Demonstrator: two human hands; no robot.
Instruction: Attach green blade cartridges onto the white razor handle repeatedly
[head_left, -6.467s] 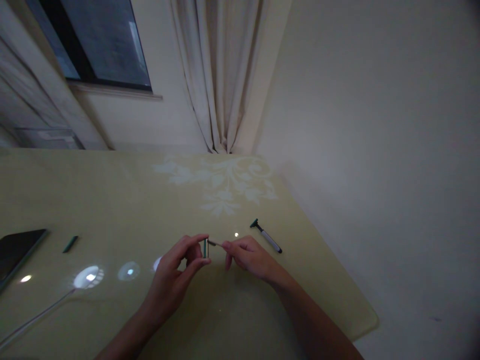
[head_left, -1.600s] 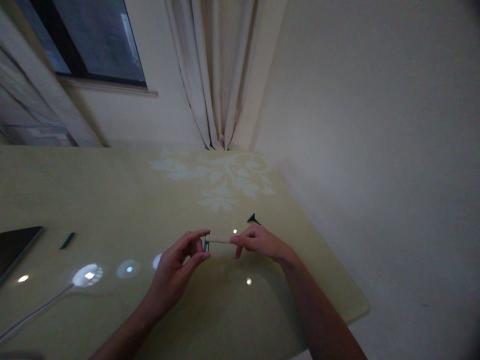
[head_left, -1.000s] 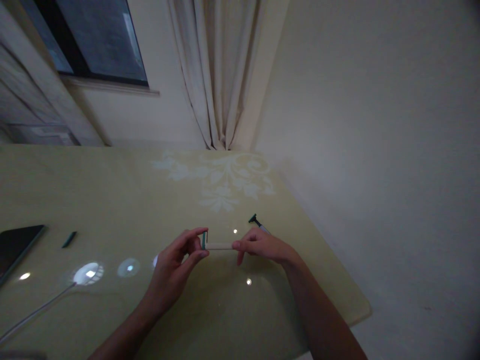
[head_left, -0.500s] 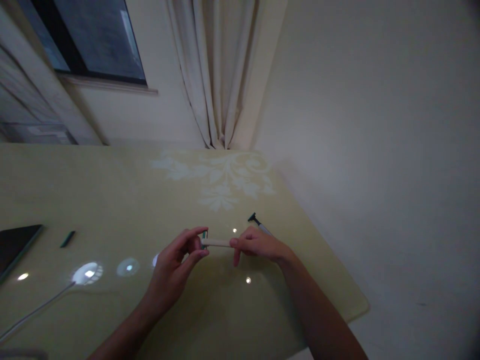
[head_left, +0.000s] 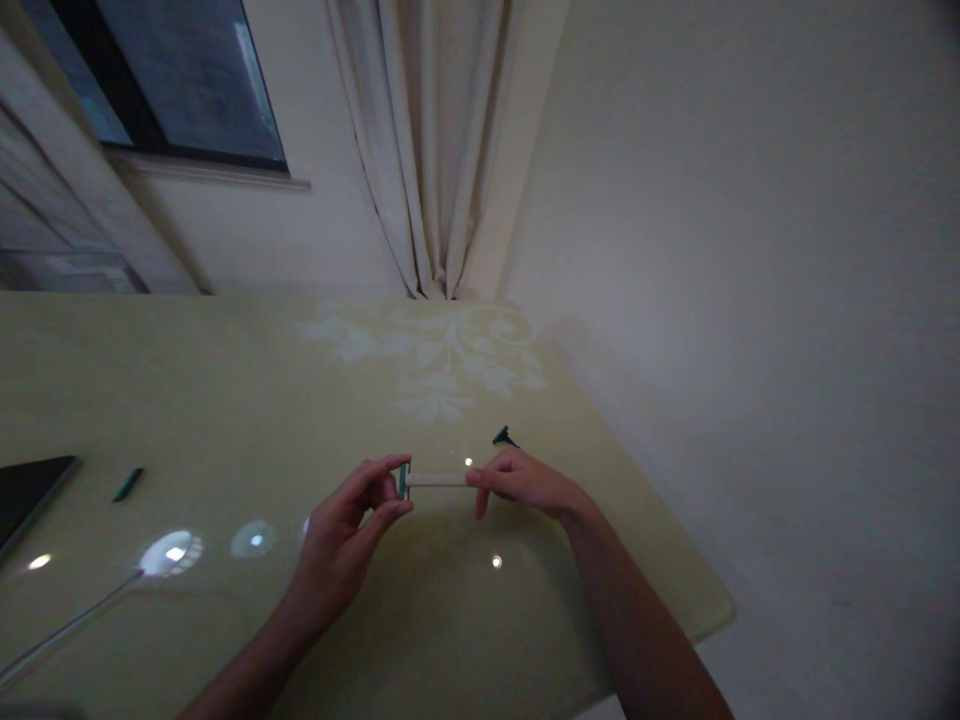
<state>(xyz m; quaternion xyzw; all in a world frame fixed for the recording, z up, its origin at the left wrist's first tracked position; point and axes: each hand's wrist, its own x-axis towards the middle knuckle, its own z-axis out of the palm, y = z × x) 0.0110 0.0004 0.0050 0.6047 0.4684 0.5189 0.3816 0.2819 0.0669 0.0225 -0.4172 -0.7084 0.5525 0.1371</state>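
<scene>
My left hand [head_left: 341, 535] pinches the two ends of a small green razor head [head_left: 403, 480] between thumb and forefinger. From its middle a thin pale stick [head_left: 441, 480] runs level to the right. My right hand [head_left: 525, 482] grips the far end of that stick between thumb and fingers. Both hands are raised over the glossy yellow-green table [head_left: 420, 640]. Just behind my right hand lies a dark razor [head_left: 505, 436]; its head shows, and the hand covers its handle.
On the left lie a small dark green strip [head_left: 128, 485], a black flat object [head_left: 34, 495] and a white cable [head_left: 71, 628]. A curtain [head_left: 435, 150] hangs at the table's back edge, and a wall [head_left: 750, 300] stands along the right.
My right hand has moved slightly right along the stick and now covers the grey handle of the razor behind it. The green head shows more of its face. The view has shifted a little.
</scene>
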